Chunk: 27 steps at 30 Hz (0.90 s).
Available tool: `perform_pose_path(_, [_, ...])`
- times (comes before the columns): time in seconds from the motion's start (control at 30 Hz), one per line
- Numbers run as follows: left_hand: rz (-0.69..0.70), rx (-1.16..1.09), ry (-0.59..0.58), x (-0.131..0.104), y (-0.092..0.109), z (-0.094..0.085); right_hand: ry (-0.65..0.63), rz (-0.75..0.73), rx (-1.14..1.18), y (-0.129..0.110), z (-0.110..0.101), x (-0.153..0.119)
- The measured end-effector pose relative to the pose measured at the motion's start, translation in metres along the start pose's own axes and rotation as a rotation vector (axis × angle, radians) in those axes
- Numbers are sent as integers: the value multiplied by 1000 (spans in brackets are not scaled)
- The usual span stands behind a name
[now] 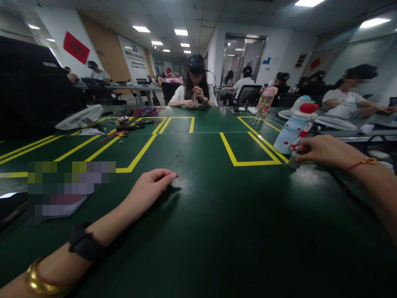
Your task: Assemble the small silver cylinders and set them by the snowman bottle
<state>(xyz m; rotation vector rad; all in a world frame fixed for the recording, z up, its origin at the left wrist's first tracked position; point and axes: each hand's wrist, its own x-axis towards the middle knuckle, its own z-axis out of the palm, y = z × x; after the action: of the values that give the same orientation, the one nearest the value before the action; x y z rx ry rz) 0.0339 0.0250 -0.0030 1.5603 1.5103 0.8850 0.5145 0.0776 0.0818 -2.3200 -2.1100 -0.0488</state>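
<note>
My left hand point(151, 187) hovers low over the green tabletop point(198, 231), thumb and fingers pinched together. A tiny dark tip shows at the pinch, too small to name. On the right, my right hand point(322, 152) has its fingertips closed round a small grey cylinder point(294, 160), which is near the table surface. Just behind it stands a light blue bottle point(287, 132) with a red lid and a strap. The undersides of the right fingers are partly hidden.
A blurred-out flat item point(70, 190) lies at left. Beyond it are a white fan point(81, 118), coloured wires point(145, 111) and a small motor-like part point(122, 121). Yellow tape point(142, 145) marks the table. A co-worker point(194, 89) sits opposite; a pink-lidded bottle point(266, 103) stands right.
</note>
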Motion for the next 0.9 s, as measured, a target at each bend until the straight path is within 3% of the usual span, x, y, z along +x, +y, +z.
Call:
perform_pose_path(0.1, [-4, 13, -7, -1, 2, 0, 14, -114, 196, -35, -8, -17])
perform_pose_path(0.17, [-8, 21, -5, -1, 4, 0, -61, -218, 553, -71, -5, -34])
perform_pose_path(0.3, [-1, 44, 2, -1, 3, 1, -519, -286, 1383, -150, 29, -74])
perform_pose_path(0.4, [26, 57, 5, -1, 2, 2, -859, -184, 1737, -188, 60, -95])
perform_pose_path(0.53, [23, 56, 0, -1, 2, 2, -993, -120, 1895, -199, 76, -102])
perform_pose_path(0.63, [23, 62, -7, -1, 4, 2, -924, -111, 1879, -197, 73, -101])
perform_pose_path(0.7, [38, 76, -16, -2, 6, 2, -758, -164, 1798, -197, 71, -103])
perform_pose_path(0.8, [109, 129, -37, -8, 14, 6, -417, -397, 1545, -199, 69, -110])
perform_pose_path(0.9, [266, 179, -79, -19, 23, 15, -200, -648, 1296, -201, 69, -117])
